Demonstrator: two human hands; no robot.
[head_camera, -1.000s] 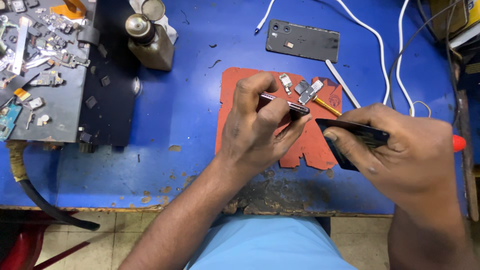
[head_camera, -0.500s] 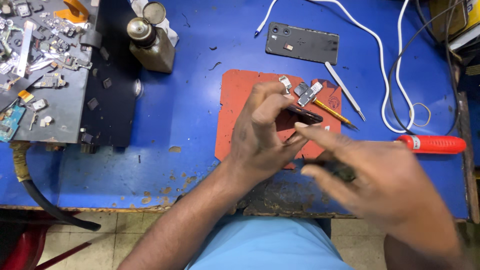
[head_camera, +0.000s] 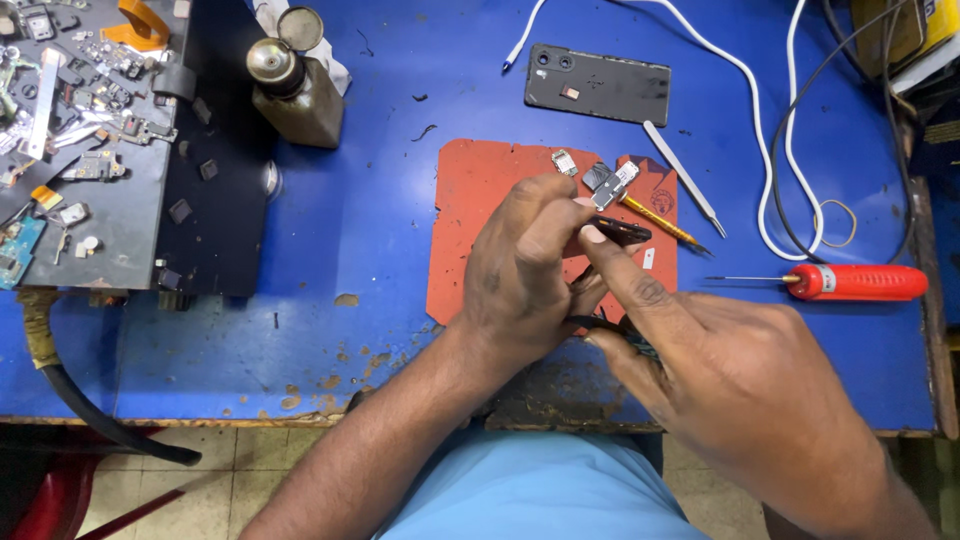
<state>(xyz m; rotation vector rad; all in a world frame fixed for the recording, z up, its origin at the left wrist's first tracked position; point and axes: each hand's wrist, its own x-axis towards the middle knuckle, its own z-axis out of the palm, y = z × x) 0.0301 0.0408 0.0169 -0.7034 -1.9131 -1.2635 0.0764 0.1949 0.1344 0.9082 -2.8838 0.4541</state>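
Hands meet at frame centre over the red mat (head_camera: 480, 230): the left hand (head_camera: 520, 275) pinches a small dark part (head_camera: 618, 232), long axis left-right, while the right hand (head_camera: 740, 380), lower right, touches it with its forefinger, clasping a dark tool (head_camera: 612, 330).

Bright, even overhead light, colours saturated. Soft short shadows under the hands (head_camera: 640, 330) at centre. Mild glare on the metal bottle cap (head_camera: 268, 60), upper left. Sharp focus throughout; slight stretch at the frame's corners.
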